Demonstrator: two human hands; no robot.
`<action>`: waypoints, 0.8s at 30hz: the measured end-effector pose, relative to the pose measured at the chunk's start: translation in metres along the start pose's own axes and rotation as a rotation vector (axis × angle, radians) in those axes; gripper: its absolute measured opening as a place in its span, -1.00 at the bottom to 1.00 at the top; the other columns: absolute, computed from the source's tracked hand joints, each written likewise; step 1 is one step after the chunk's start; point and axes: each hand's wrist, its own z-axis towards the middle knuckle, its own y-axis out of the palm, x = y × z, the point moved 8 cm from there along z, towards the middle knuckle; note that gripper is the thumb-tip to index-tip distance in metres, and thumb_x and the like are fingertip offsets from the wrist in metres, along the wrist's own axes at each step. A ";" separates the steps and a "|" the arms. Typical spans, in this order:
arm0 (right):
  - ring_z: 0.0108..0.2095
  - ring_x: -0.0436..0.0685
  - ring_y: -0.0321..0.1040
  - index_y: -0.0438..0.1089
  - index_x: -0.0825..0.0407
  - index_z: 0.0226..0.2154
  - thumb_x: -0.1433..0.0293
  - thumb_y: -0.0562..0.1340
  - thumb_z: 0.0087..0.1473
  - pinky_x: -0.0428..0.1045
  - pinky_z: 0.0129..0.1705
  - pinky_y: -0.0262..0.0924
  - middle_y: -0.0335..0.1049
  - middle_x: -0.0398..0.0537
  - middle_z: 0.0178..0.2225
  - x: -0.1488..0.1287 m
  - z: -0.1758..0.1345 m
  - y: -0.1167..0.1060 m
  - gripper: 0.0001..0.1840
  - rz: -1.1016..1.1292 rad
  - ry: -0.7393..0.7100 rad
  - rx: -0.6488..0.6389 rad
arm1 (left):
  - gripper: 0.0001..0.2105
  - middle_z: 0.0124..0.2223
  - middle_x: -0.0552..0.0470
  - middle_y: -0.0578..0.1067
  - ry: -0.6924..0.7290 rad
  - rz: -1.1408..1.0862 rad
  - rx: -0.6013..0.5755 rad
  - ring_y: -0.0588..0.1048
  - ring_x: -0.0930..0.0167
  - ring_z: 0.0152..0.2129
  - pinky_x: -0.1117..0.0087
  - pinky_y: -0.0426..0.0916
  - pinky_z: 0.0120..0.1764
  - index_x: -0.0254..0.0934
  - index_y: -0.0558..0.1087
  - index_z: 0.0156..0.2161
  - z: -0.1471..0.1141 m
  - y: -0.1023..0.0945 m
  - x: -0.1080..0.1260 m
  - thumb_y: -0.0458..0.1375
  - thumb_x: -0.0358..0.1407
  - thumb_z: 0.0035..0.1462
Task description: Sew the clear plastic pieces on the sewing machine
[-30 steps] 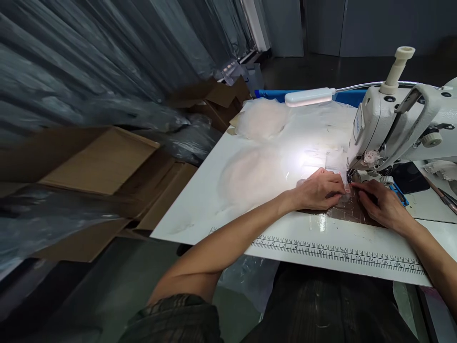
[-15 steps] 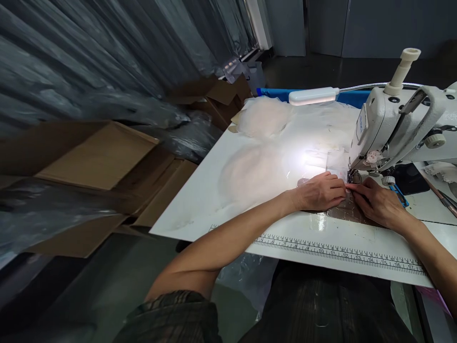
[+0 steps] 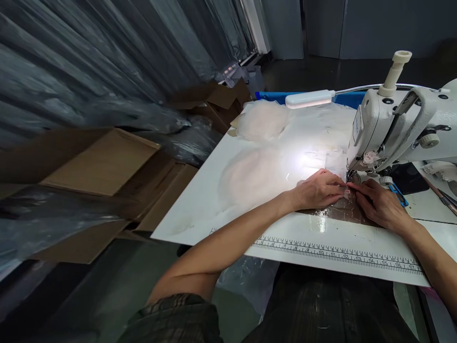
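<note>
My left hand (image 3: 320,189) is closed just left of the needle of a white sewing machine (image 3: 371,119). Its bent fingers pinch a small piece of sheer fabric (image 3: 347,192) with a pinkish spot on it. From the other side my right hand (image 3: 382,205) reaches in, thumb and forefinger closed at the fabric's edge, close by the presser foot (image 3: 350,176). The fingertips of both hands nearly meet there. Much of the fabric is hidden under the fingers. Below the hands lies a shiny brown plate (image 3: 342,212) set in the table.
Pale round fabric pieces (image 3: 264,119) lie on the white table (image 3: 193,214), which has a printed ruler (image 3: 321,251) along its front edge. A lamp (image 3: 310,99) hangs behind. Blue snips (image 3: 398,194) and a black phone (image 3: 410,178) are at right; open cardboard boxes (image 3: 103,162) stand left.
My left hand's fingers have shifted slightly and more of the fabric with its pinkish spot shows between the hands. My right hand stays at the presser foot. The view has moved a little.
</note>
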 end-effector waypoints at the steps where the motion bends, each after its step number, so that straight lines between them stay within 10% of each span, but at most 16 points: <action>1: -0.33 0.15 0.42 0.38 -0.03 0.16 0.32 -0.03 0.29 -0.03 -0.40 0.23 0.44 0.09 -0.24 0.000 -0.001 -0.001 -0.51 0.036 -0.021 0.019 | -0.78 -0.09 -0.05 0.56 0.006 -0.003 -0.003 0.53 0.42 -0.19 0.26 0.41 -0.04 -0.23 0.53 -0.18 -0.001 0.000 -0.001 0.02 -0.30 0.37; 24: -0.42 0.13 0.36 0.36 -0.10 0.18 0.29 -0.05 0.30 -0.03 -0.51 0.11 0.39 0.10 -0.27 -0.005 -0.001 0.001 -0.50 -0.060 -0.045 -0.023 | -0.81 -0.19 0.06 0.59 0.015 0.002 -0.008 0.50 0.51 -0.29 0.32 0.27 0.01 -0.22 0.50 -0.18 -0.001 -0.003 0.001 0.03 -0.36 0.36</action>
